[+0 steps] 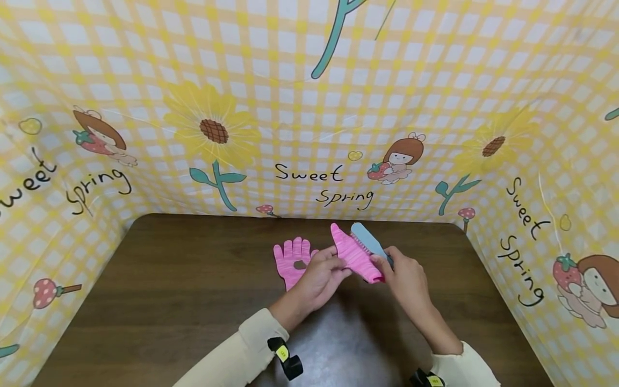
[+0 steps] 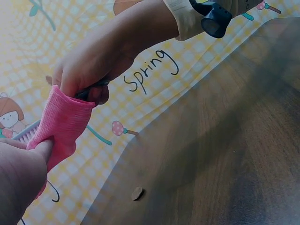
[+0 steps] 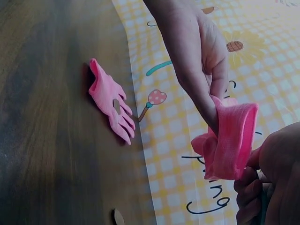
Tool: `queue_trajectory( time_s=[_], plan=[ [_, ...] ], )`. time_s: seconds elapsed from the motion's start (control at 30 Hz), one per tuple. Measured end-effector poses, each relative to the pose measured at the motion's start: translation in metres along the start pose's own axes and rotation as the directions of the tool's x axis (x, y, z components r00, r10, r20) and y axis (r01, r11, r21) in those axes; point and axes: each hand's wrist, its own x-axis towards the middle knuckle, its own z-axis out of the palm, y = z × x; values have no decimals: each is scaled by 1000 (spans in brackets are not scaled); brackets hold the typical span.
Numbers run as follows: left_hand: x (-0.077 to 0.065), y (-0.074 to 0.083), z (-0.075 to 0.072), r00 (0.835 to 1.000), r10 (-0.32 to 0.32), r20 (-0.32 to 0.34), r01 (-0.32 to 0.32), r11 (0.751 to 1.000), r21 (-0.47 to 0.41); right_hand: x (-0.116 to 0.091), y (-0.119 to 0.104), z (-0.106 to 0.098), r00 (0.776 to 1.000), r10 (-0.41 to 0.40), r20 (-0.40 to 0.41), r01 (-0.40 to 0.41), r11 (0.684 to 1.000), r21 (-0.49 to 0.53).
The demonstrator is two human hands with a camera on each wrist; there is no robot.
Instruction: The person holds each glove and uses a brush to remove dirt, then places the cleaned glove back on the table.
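The raised pink glove (image 1: 357, 257) is knitted, streaked with lighter lines, and pulled out at a slant, its narrow end up and its cuff down toward the right hand. The wrist views show that cuff gaping as a loose tube. It is held above the table, just right of the flat pink glove (image 1: 290, 263) in the head view. The left hand (image 1: 321, 274) pinches it between thumb and fingers, near the flat glove's right edge and partly covering it.

The right hand (image 1: 408, 277), farther right of the flat glove, has its fingers curled round the handle of a light blue brush (image 1: 366, 237), the thumb at the raised glove's cuff. The bristles face that glove along its upper right side.

The flat glove has its fingers spread, pointing away from the person, and a brownish oval (image 1: 300, 265) on its palm; whether this is attached cannot be told. A small brown piece (image 2: 137, 193) is to its right on the dark wooden table (image 1: 193, 295). Behind the flat glove rises a yellow-and-white checked cloth (image 1: 300, 118), printed with flowers and "Sweet Spring".
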Motion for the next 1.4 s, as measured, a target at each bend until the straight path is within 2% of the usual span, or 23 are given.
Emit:
queue_trajectory(
  time_s=[0.3,0.77,1.1,1.17,1.27,1.4],
  plan=[
    [0,2,0,1000,-7,1,7,1000,-12,2,0,0,1000,5,-6,-5,1000,-7],
    [-3,-1,-2,998,37,49,-40,998,48,5,6,1,999,11,-31,-12,999,-41],
    [-1,-1,-3,999,39,-27,-39,999,14,2,7,-6,996,22,-88,-24,999,-22],
    [-1,0,-2,999,38,-31,-37,999,20,-1,2,-8,997,-2,-83,2,1000,7],
    [-1,2,-2,999,24,-21,-24,999,24,-6,-7,-6,995,-82,-51,84,996,35],
    [-2,5,0,1000,2,6,-2,1000,18,-13,-15,1,986,-165,16,165,986,2]
  ],
)
